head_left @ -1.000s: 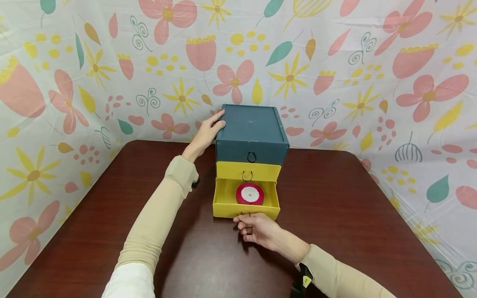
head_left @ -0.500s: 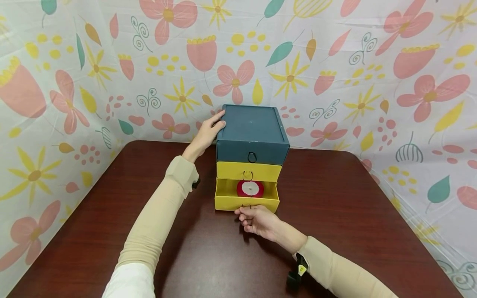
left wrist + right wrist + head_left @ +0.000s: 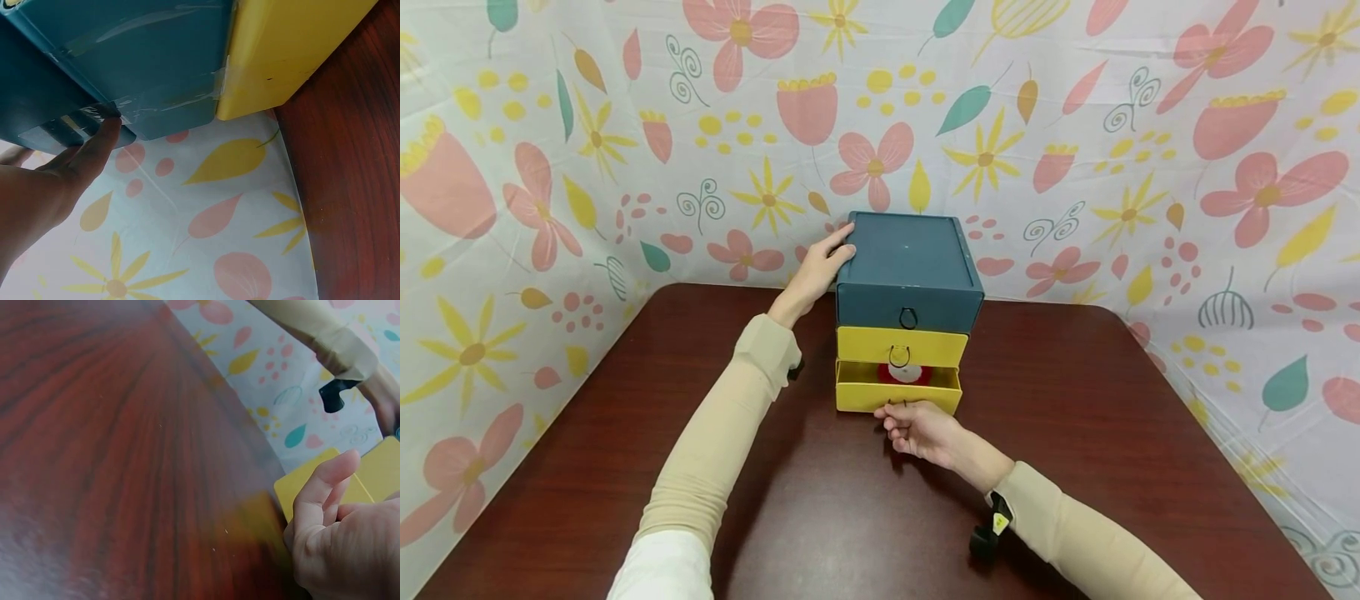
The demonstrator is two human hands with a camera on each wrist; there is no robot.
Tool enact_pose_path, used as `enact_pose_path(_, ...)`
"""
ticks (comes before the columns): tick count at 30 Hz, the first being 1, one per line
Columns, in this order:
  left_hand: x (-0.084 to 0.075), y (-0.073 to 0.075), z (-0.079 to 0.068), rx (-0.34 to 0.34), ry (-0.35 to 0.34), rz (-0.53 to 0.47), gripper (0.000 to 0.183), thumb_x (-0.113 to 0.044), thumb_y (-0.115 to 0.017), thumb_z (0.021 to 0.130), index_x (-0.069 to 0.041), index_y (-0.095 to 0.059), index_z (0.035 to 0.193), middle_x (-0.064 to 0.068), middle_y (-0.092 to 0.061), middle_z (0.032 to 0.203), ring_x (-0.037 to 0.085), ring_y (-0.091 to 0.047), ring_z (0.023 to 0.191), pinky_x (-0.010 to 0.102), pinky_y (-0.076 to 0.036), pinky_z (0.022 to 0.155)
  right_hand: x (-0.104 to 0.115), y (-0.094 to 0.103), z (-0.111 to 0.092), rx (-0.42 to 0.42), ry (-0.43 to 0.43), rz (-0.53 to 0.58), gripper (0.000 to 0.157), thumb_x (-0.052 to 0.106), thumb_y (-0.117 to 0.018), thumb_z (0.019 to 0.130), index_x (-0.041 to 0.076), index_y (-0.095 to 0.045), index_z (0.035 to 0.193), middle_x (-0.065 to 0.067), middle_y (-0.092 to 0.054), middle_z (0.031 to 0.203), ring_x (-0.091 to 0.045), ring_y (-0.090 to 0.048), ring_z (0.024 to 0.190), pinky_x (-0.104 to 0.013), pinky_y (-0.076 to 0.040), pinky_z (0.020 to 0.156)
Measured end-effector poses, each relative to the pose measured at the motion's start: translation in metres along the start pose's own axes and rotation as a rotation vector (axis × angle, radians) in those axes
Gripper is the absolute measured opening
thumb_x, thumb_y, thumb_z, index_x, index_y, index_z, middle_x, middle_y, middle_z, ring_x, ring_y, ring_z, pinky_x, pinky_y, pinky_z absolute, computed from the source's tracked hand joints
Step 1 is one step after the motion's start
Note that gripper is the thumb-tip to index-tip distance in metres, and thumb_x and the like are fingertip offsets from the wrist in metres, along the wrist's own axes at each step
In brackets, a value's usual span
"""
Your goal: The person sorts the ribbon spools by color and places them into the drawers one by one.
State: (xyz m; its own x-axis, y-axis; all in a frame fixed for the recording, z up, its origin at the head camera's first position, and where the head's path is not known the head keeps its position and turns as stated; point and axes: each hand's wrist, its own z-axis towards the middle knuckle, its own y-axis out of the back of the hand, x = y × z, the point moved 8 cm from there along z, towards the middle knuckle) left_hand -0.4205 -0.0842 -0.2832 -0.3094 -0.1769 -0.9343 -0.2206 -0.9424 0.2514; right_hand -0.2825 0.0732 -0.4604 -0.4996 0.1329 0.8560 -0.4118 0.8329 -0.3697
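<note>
A small drawer cabinet stands on the table, with a teal box (image 3: pixel 910 250) on top and two yellow drawers beneath. The bottom yellow drawer (image 3: pixel 857 397) is partly out, and a red ribbon roll with a white center (image 3: pixel 904 373) lies inside, partly hidden. My right hand (image 3: pixel 925 429) is at that drawer's front, with curled fingers at its black loop handle; the loop's lower part is hidden by the hand. My left hand (image 3: pixel 814 271) rests against the teal box's left side and top edge, its fingers extended, as the left wrist view also shows.
The upper yellow drawer (image 3: pixel 865 344) is pushed in further, its black loop hanging. Dark reddish wood table (image 3: pixel 1112 433) surrounds the cabinet. A flower-patterned cloth (image 3: pixel 1037 108) hangs close behind it.
The bottom drawer has slid inward, with my right hand moving forward along with it. More of the ribbon roll is now covered by the upper drawer. My left hand has stayed in place.
</note>
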Motion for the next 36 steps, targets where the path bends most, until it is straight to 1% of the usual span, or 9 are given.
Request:
enact_pose_path(4, 0.001, 0.000, 0.001, -0.002, 0.004, -0.005, 0.053, -0.031, -0.043, 0.104, -0.023, -0.028, 0.154, 0.001, -0.020, 0.162, 0.023, -0.036, 0.141, 0.044, -0.034, 0.112, 0.003, 0.002, 0.003, 0.003, -0.001, 0.002, 0.022, 0.011, -0.042, 0.103, 0.004, -0.062, 0.098, 0.005, -0.060, 0.067, -0.005, -0.050, 0.059, -0.016, -0.045, 0.057)
enact_pose_path(9, 0.001, 0.000, 0.001, -0.004, -0.005, 0.023, 0.053, -0.031, -0.043, 0.104, -0.023, -0.028, 0.154, 0.000, -0.019, 0.162, 0.022, -0.027, 0.146, 0.044, -0.029, 0.116, 0.007, 0.005, 0.008, -0.001, -0.003, 0.009, 0.021, 0.011, -0.041, 0.104, 0.001, -0.059, 0.102, 0.004, -0.060, 0.068, -0.005, -0.050, 0.058, -0.016, -0.044, 0.056)
enact_pose_path(15, 0.000, 0.000, 0.002, -0.005, -0.002, 0.030, 0.053, -0.032, -0.043, 0.104, -0.024, -0.028, 0.154, 0.000, -0.019, 0.162, 0.022, -0.026, 0.147, 0.044, -0.028, 0.117, 0.010, 0.010, 0.015, -0.041, -0.017, 0.024, 0.019, 0.010, -0.041, 0.103, -0.001, -0.056, 0.107, 0.004, -0.059, 0.067, -0.005, -0.050, 0.057, -0.016, -0.044, 0.055)
enact_pose_path(21, 0.000, -0.001, 0.002, -0.004, -0.001, 0.032, 0.054, -0.033, -0.044, 0.103, -0.024, -0.028, 0.154, -0.001, -0.020, 0.162, 0.022, -0.026, 0.147, 0.043, -0.028, 0.117, 0.014, 0.014, 0.021, -0.059, -0.028, 0.041, 0.019, 0.011, -0.041, 0.104, 0.000, -0.056, 0.106, 0.003, -0.059, 0.068, -0.005, -0.050, 0.057, -0.016, -0.044, 0.055)
enact_pose_path(29, -0.001, -0.003, 0.002, -0.003, -0.002, 0.031, 0.054, -0.032, -0.044, 0.103, -0.024, -0.028, 0.154, -0.001, -0.020, 0.162, 0.022, -0.026, 0.147, 0.043, -0.028, 0.117, 0.017, 0.020, 0.026, -0.064, -0.016, 0.049, 0.020, 0.010, -0.040, 0.104, 0.001, -0.058, 0.102, 0.002, -0.059, 0.069, -0.005, -0.050, 0.058, -0.016, -0.044, 0.056)
enact_pose_path(33, -0.002, -0.002, 0.003, -0.007, -0.006, 0.026, 0.053, -0.033, -0.044, 0.103, -0.024, -0.029, 0.154, -0.001, -0.020, 0.162, 0.022, -0.026, 0.147, 0.044, -0.028, 0.117, 0.017, 0.018, 0.026, -0.031, -0.036, 0.047, 0.022, 0.015, -0.040, 0.105, 0.002, -0.058, 0.104, 0.003, -0.059, 0.069, -0.006, -0.049, 0.058, -0.017, -0.042, 0.054)
enact_pose_path(36, -0.002, -0.002, 0.003, 0.001, -0.013, 0.029, 0.054, -0.034, -0.044, 0.103, -0.024, -0.028, 0.154, -0.001, -0.020, 0.162, 0.022, -0.025, 0.147, 0.044, -0.027, 0.117, 0.016, 0.009, 0.020, 0.033, -0.084, 0.016, 0.028, 0.025, -0.041, 0.105, 0.004, -0.060, 0.105, 0.004, -0.059, 0.069, -0.007, -0.048, 0.058, -0.017, -0.040, 0.051)
